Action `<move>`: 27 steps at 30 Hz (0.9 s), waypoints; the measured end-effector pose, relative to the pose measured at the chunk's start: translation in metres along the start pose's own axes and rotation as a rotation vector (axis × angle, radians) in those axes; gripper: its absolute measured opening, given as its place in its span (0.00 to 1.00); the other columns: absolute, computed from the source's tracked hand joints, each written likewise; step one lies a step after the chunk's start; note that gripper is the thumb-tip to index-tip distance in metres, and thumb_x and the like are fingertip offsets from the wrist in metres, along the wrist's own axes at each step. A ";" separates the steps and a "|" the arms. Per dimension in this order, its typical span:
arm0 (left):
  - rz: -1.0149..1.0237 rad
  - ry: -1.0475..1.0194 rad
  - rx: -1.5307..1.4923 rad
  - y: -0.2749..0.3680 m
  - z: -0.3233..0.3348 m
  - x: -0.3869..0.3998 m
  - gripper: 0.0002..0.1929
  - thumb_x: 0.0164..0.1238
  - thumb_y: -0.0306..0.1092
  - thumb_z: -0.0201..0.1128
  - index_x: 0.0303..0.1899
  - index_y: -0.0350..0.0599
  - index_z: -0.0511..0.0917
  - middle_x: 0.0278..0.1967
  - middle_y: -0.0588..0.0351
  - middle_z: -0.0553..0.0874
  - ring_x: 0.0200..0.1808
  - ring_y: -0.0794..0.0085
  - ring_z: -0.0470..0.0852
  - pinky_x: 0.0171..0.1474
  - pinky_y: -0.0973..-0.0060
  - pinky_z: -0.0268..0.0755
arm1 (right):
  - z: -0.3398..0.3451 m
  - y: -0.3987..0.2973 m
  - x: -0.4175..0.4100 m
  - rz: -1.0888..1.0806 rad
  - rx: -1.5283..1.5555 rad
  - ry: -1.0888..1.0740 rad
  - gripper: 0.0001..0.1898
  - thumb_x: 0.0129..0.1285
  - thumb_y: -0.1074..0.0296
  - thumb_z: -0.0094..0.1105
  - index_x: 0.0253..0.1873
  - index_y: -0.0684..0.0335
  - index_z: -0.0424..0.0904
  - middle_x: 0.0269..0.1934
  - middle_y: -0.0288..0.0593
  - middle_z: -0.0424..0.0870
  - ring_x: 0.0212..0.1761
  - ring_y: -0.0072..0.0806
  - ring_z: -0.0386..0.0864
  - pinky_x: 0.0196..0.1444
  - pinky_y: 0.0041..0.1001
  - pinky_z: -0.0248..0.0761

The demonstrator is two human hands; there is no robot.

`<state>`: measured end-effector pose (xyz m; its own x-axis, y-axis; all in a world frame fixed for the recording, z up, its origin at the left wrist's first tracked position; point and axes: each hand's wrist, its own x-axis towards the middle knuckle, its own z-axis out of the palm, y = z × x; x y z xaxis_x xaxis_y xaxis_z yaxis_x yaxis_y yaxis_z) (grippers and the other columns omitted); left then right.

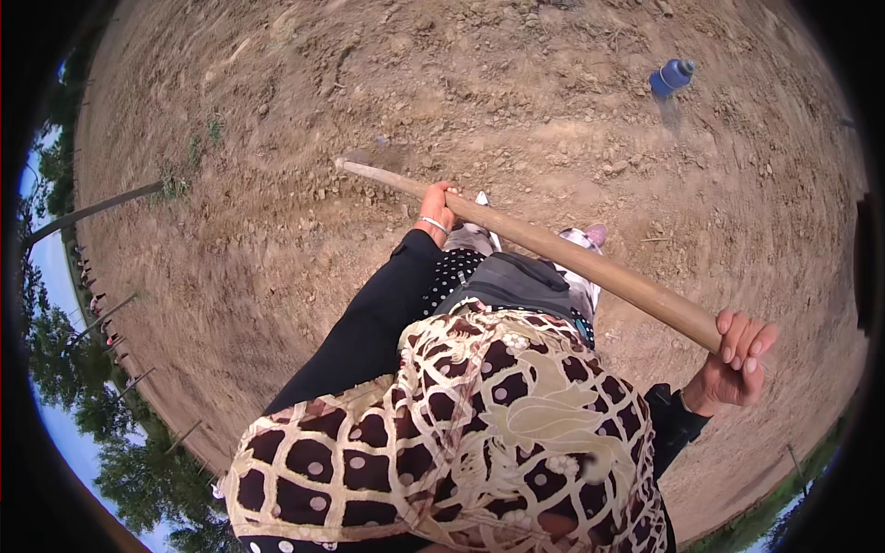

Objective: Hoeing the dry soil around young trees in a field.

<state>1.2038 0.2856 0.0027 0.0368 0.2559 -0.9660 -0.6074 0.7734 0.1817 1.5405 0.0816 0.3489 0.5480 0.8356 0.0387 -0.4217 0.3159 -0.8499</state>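
Note:
A long wooden tool handle (574, 256) slants across in front of me, from the upper left down to the right. My left hand (437, 211), with a bracelet at its wrist, grips the shaft towards its thinner far part. At the thick near end, my right hand (743, 356) has its fingers curled round the wood. The far end of the tool is close to the bare brown soil (387, 155); a dark patch shows beside it, and I cannot tell what kind of head it bears. Below the handle are my shoes and a dark grey waist bag (511, 280).
A blue bottle (671, 78) stands on the soil at the upper right. A wooden post (97, 211) rises at the left, with small green weeds (176, 185) at its base. More posts, trees and several distant people line the left edge.

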 end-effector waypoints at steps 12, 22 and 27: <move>-0.102 -0.007 0.111 -0.248 0.146 0.001 0.04 0.57 0.27 0.48 0.27 0.43 0.61 0.14 0.60 0.67 0.14 0.73 0.66 0.20 0.76 0.65 | -0.127 -0.150 -0.002 -0.100 -0.253 0.170 0.09 0.43 0.72 0.54 0.27 0.54 0.62 0.14 0.28 0.62 0.17 0.17 0.61 0.36 0.25 0.55; 0.046 0.079 0.140 -0.276 0.149 -0.002 0.04 0.58 0.23 0.48 0.32 0.39 0.61 0.20 0.56 0.68 0.16 0.73 0.68 0.20 0.78 0.68 | -0.269 -0.148 0.045 -0.120 0.051 0.102 0.09 0.47 0.73 0.55 0.31 0.57 0.63 0.16 0.28 0.64 0.19 0.16 0.62 0.35 0.24 0.56; 0.162 0.230 0.046 -0.172 0.083 -0.019 0.05 0.59 0.25 0.49 0.28 0.42 0.61 0.17 0.60 0.68 0.15 0.75 0.69 0.18 0.79 0.66 | -0.233 -0.081 0.073 0.111 0.072 -0.035 0.07 0.51 0.70 0.53 0.33 0.57 0.64 0.18 0.31 0.63 0.23 0.22 0.64 0.40 0.31 0.59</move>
<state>1.3729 0.1962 0.0049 -0.2418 0.2444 -0.9390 -0.5541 0.7596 0.3404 1.7831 0.0124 0.2985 0.4704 0.8818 -0.0343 -0.5301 0.2512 -0.8099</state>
